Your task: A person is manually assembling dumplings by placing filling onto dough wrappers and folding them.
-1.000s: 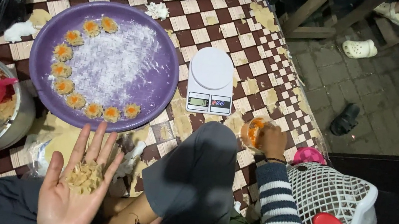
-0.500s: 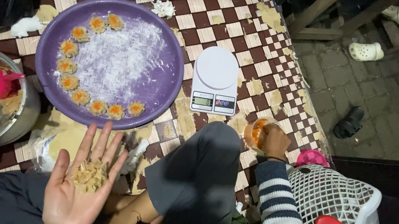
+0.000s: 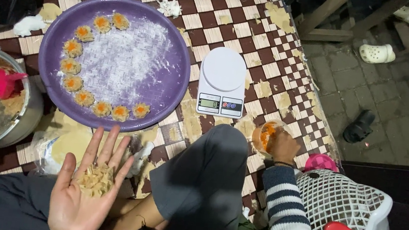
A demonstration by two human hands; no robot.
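Observation:
My left hand (image 3: 84,188) lies palm up near my lap, with a thin wrapper topped by pale minced filling (image 3: 96,179) resting on the fingers. My right hand (image 3: 283,147), in a striped sleeve, reaches into a small clear bowl of grated orange carrot (image 3: 265,135) on the checkered mat. A round purple tray (image 3: 170,54) dusted with flour carries several finished dumplings topped with orange, set along its left and near rim. A white kitchen scale (image 3: 222,82) stands between the tray and the bowl.
A metal pot of filling (image 3: 30,110) with a pink spatula (image 3: 8,83) stands at the left. A stack of wrappers in plastic (image 3: 65,143) lies before the tray. A white basket (image 3: 346,203) with a red lid sits at the right; sandals lie on the paved ground beyond.
The view has shifted slightly. My left hand has stayed palm up with the filled wrapper, and my right hand has stayed at the carrot bowl.

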